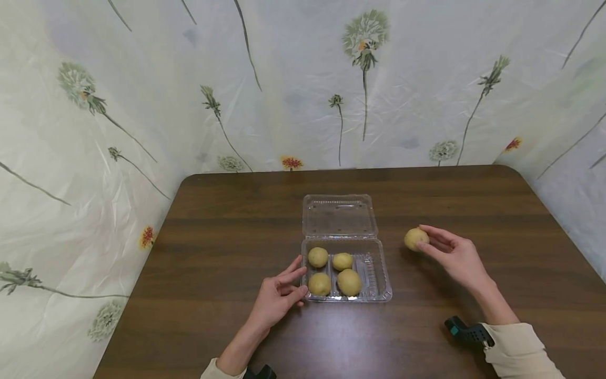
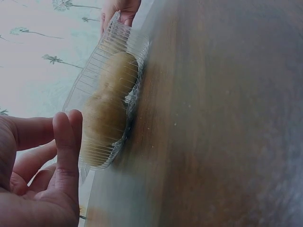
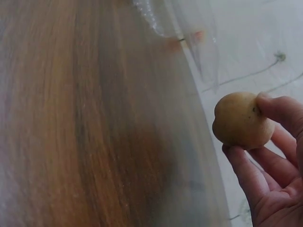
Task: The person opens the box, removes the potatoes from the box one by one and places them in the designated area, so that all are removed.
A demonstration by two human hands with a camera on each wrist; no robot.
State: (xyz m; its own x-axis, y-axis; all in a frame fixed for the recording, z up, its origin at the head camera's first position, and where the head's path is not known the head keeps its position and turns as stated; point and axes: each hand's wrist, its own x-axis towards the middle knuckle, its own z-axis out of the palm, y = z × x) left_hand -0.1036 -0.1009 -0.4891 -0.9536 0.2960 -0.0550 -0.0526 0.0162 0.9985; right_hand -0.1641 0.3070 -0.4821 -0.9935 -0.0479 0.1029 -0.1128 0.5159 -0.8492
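In the head view, a clear plastic clamshell container [image 1: 376,273] lies on the table with its lid [image 1: 338,217] folded back. Several small potatoes [image 1: 349,282] sit in its left and middle parts. My left hand [image 1: 276,301] touches the container's left edge with its fingertips, the fingers fairly straight. The left wrist view shows that hand [image 2: 42,175] beside the ribbed wall, with potatoes [image 2: 106,118] visible through it. Right of the container, my right hand [image 1: 456,258] pinches another potato [image 1: 415,239]. That lumpy potato [image 3: 241,120] is between thumb and fingers in the right wrist view.
The brown wooden table [image 1: 236,210] has rounded far corners. Behind it and along its sides hangs a pale sheet [image 1: 293,116] printed with dandelions. A dark strap [image 1: 468,332] is worn on the right wrist.
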